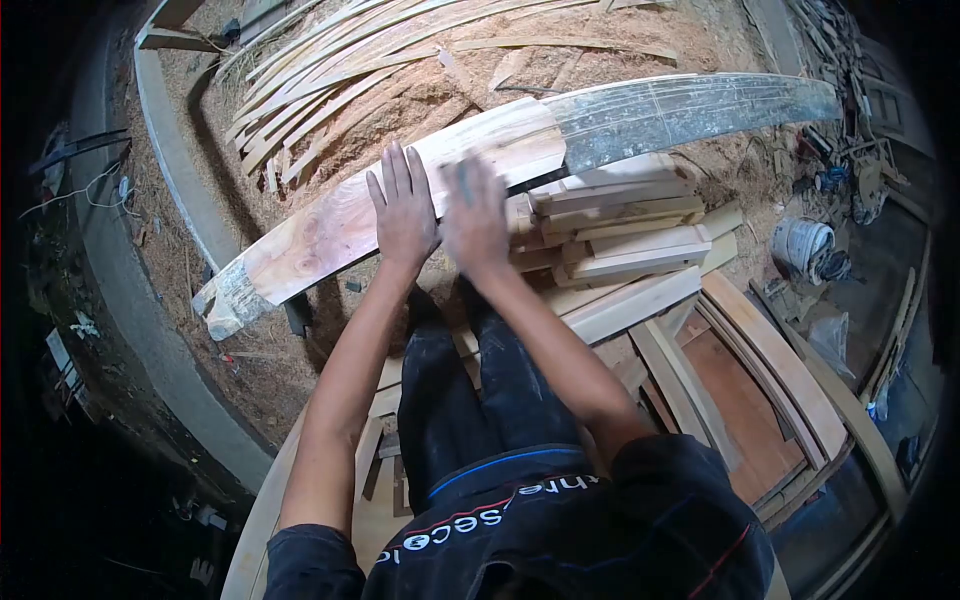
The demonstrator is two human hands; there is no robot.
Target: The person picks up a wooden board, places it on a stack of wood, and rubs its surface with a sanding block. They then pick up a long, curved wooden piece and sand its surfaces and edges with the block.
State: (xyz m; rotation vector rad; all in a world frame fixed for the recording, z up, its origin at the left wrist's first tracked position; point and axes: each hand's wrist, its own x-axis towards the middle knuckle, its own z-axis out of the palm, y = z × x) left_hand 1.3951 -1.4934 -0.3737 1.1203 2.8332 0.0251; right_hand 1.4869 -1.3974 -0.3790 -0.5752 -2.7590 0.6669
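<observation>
A pale, smooth-faced wooden board (320, 235) lies slantwise in front of me along a long grey weathered beam (690, 115). My left hand (405, 215) rests flat on the board near its middle, fingers stretched out and pointing away from me. Close beside it, my right hand (474, 225) is over the board's near edge, smeared by motion. A dark greenish patch shows among its blurred fingers; I cannot tell what it is. The board's middle is partly hidden by both hands.
Cut wooden blocks (640, 225) are stacked right of my legs. Curved wooden pieces (775, 370) lie at the lower right. Long thin wood strips (330, 100) lie on sawdust (420, 110) beyond the beam. A white bucket (802, 245) stands at the right.
</observation>
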